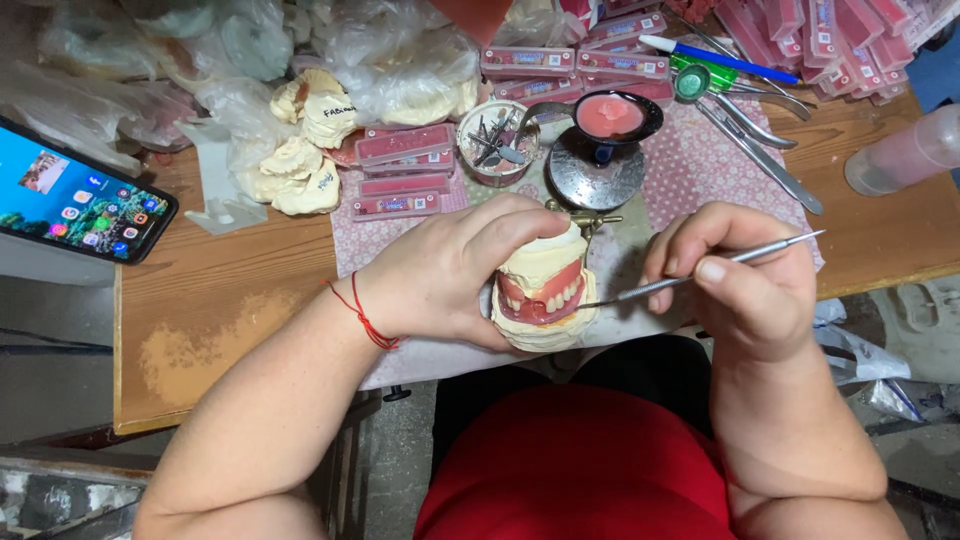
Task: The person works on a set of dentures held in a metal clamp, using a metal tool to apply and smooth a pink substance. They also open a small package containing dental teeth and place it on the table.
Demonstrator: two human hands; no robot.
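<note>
Left hand (440,275) grips denture model (543,290); right hand (735,275) pinches metal probe (700,272) against it.

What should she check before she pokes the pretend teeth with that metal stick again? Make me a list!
1. Left hand grips the plaster model with pink gums and teeth firmly: ok, fingers wrap over its top and back.
2. Right hand holds the thin metal tool like a pencil: ok.
3. Tool tip sits at the teeth, not on a finger: ok, it points at the gum edge.
4. Model is clear of the wooden table: ok, held up above the lap.
5. Tip is clean: cannot tell, too small.
6. Dish of pink wax is near: ok, just behind the model.
</note>
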